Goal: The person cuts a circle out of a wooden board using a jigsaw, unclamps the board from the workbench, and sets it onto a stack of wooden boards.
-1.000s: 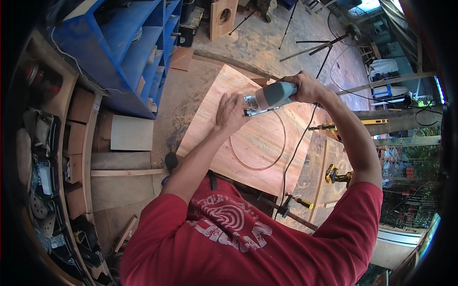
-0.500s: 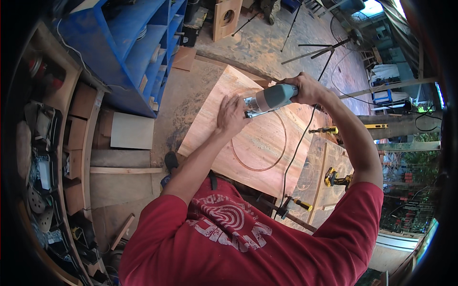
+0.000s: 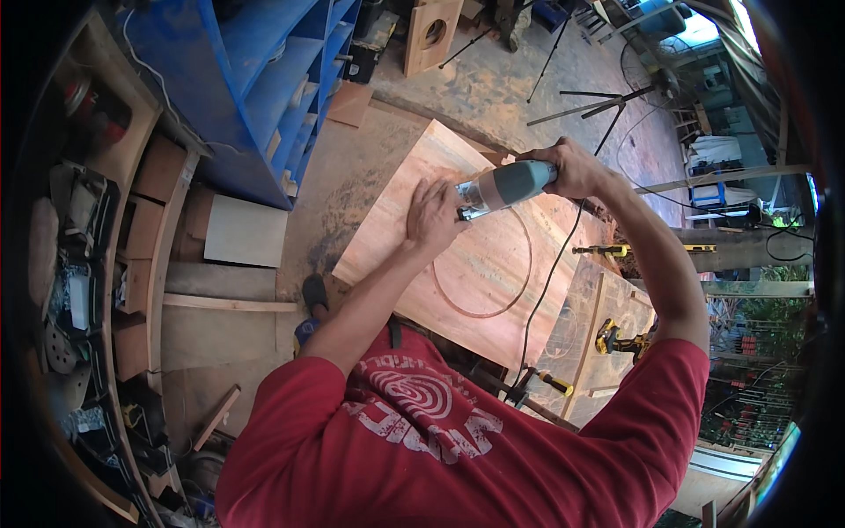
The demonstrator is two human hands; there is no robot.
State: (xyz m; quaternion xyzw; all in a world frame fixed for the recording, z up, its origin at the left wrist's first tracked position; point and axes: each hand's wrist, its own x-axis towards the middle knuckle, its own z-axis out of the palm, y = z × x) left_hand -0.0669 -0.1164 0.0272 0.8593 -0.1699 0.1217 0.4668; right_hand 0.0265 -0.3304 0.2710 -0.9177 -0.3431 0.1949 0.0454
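Observation:
My right hand (image 3: 574,171) is wrapped round the rear of a grey-green jigsaw (image 3: 512,187), which stands on a pale, reddish-grained wooden board (image 3: 400,273). A round groove or cut line (image 3: 531,260) curves across the board, and the jigsaw sits over its far part. My left hand (image 3: 431,216) lies on the board just left of the saw's front, fingers stretched out, fingertips close to the metal shoe. The blade and the cut under the saw are hidden. A black cord (image 3: 553,282) runs across the board towards me.
A clamp with a yellow-and-black handle (image 3: 555,384) is at the board's near edge. To the right lie a yellow-and-black drill (image 3: 620,339) and another yellow-handled clamp (image 3: 607,251). A blue shelf (image 3: 231,106) stands at left; a tripod (image 3: 607,107) is beyond.
The view has turned slightly, so the surroundings appear shifted. The jigsaw and both hands keep nearly the same place on the board; any advance along the circle is too small to tell.

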